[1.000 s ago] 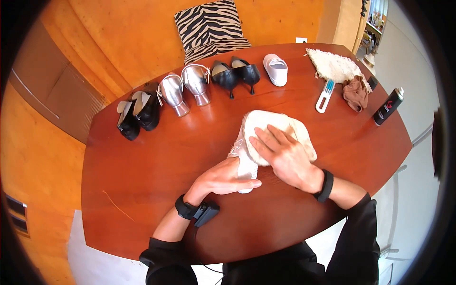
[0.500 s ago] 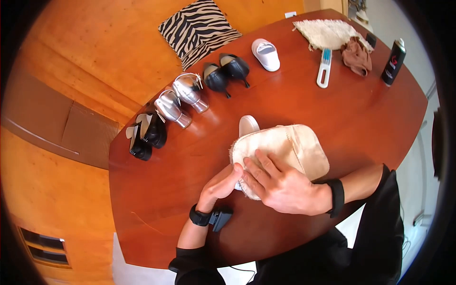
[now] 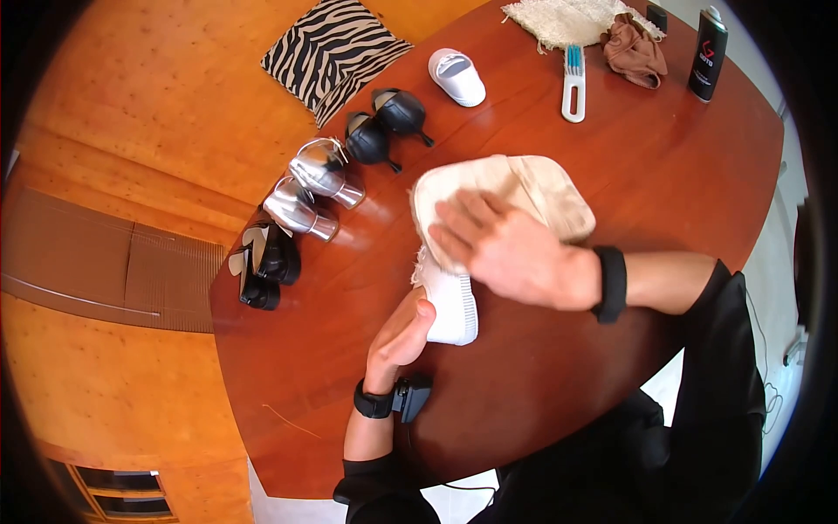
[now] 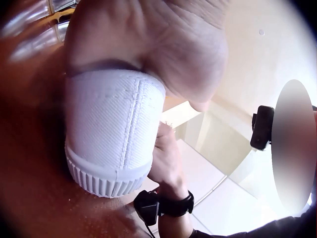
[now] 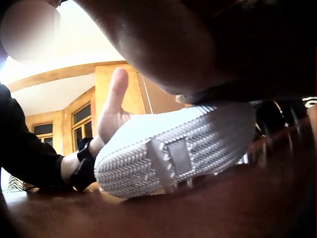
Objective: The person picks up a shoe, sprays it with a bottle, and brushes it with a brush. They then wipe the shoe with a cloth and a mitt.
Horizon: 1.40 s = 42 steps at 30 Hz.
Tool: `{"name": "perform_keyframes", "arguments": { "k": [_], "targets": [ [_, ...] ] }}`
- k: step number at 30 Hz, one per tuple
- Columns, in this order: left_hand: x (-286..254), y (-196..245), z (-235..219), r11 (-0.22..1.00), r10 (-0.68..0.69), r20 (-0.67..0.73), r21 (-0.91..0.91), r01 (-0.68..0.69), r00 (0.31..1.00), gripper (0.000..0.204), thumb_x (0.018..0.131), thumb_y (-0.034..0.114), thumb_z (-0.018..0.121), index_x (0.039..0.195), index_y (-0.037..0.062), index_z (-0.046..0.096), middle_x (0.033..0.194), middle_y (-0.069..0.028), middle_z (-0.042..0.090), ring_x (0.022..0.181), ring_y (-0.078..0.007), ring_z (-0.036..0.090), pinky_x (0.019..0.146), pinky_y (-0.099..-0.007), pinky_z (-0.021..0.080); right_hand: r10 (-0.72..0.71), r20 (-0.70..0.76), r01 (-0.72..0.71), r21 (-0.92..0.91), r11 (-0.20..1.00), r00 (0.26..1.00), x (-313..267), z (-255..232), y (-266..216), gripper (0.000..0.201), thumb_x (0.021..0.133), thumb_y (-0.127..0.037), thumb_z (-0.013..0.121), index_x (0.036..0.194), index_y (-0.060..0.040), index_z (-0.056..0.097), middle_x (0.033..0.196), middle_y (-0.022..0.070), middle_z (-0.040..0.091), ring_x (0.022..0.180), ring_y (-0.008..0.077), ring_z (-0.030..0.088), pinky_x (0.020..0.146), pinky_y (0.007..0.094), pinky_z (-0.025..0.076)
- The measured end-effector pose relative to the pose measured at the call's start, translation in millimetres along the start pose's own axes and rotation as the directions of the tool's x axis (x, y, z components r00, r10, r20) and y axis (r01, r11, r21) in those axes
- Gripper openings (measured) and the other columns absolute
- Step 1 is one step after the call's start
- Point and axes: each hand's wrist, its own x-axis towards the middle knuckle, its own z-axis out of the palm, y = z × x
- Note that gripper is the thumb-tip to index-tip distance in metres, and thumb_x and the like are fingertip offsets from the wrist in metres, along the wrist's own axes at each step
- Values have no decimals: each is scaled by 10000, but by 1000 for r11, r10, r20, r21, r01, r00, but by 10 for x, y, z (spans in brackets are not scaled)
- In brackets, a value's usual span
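The fingers of the right hand [image 3: 524, 253] lie extended and slightly apart on a cream cloth [image 3: 557, 205], gripping nothing that shows. Beneath the cloth is the front of a white shoe [image 3: 451, 310]. The left hand [image 3: 401, 339] has its thumb straight, outside the heel; its fingers seem to be inside the shoe, and whether they curl cannot be told.

The step in hand looks like wiping the shoe's upper near the toe. The next move probably calls for light, even strokes there while the left hand steadies the heel, then a turn to reach an uncovered side.

The shoe points away from the person, heel nearest the body, its long axis slanting a little leftward. It is tipped over, its sole facing the person's right. It sits low at the bench [image 3: 646, 183]; the dim right wrist view leaves it unclear whether the sole's lower edge touches.

Farther out, a second white shoe [image 3: 470, 87] stands beyond the cloth, with a brush [image 3: 573, 87] and a spray can [image 3: 708, 59] to the right.
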Motion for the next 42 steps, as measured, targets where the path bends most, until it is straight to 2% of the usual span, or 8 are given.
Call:
{"name": "perform_keyframes", "arguments": {
  "k": [6, 15, 19, 21, 25, 27, 32, 42],
  "targets": [
    [-43, -50, 1, 997, -1, -7, -82, 1, 1000, 956, 826, 745, 235, 1346, -52, 328, 1290, -152, 458, 1174, -242, 439, 990, -345, 350, -203, -9, 203, -1, 979, 979, -289, -385, -499, 394, 728, -208, 534, 993, 65, 636, 1006, 214, 613, 989, 336, 558, 875, 404, 458],
    [-39, 15, 31, 973, -79, -51, -220, 66, 996, 966, 813, 754, 231, 1346, -45, 338, 1281, -140, 463, 1164, -195, 445, 956, -309, 380, -115, -40, 120, 153, 981, 993, -167, -260, -364, 366, 707, -174, 561, 989, 51, 623, 1065, 194, 599, 1019, 313, 552, 873, 377, 461],
    [9, 30, 2, 997, -23, 2, -79, 23, 1000, 959, 809, 769, 241, 1271, -55, 403, 1152, -137, 525, 1036, -192, 494, 884, -311, 408, -65, -103, 65, -2, 998, 993, -17, -24, -77, 408, 714, -151, 553, 1075, 36, 591, 1161, 174, 563, 1078, 304, 523, 911, 364, 447],
    [21, 6, 2, 999, 32, -28, 17, -31, 999, 952, 811, 769, 243, 1247, -58, 418, 1116, -136, 538, 998, -197, 504, 862, -312, 414, -109, -217, 97, -64, 993, 970, 6, 83, 40, 346, 728, -138, 549, 1012, 45, 620, 1092, 178, 596, 966, 267, 557, 768, 321, 461],
    [33, -24, -20, 1000, 19, 26, 10, -20, 999, 948, 817, 763, 246, 1256, -60, 412, 1121, -143, 541, 994, -218, 511, 862, -319, 418, -68, -178, 55, -78, 995, 982, -34, -10, -83, 336, 725, -144, 553, 987, 57, 618, 995, 179, 603, 887, 275, 553, 717, 337, 454],
    [28, 27, -14, 999, 29, 36, 16, -30, 999, 949, 817, 761, 249, 1268, -59, 404, 1137, -146, 540, 1004, -221, 511, 869, -325, 418, -56, 36, 57, -9, 998, 998, -116, -209, -281, 405, 715, -159, 539, 1050, 59, 601, 1102, 216, 579, 1017, 353, 543, 874, 391, 460],
    [0, 95, -5, 998, -25, 31, -54, 26, 999, 933, 825, 745, 248, 1280, -55, 403, 1201, -157, 532, 1055, -221, 504, 895, -351, 419, -198, 12, 198, -5, 980, 980, -295, -391, -519, 401, 714, -181, 530, 1002, 79, 629, 1031, 247, 615, 945, 371, 587, 833, 402, 483],
    [14, 49, -4, 998, -21, 25, -59, 22, 999, 945, 808, 763, 227, 1222, -61, 434, 1101, -139, 546, 996, -216, 505, 874, -345, 416, -72, -58, 74, 33, 997, 996, -101, -141, -277, 393, 697, -157, 557, 1023, 53, 619, 1094, 210, 590, 989, 327, 571, 836, 361, 487]
  ]
}}
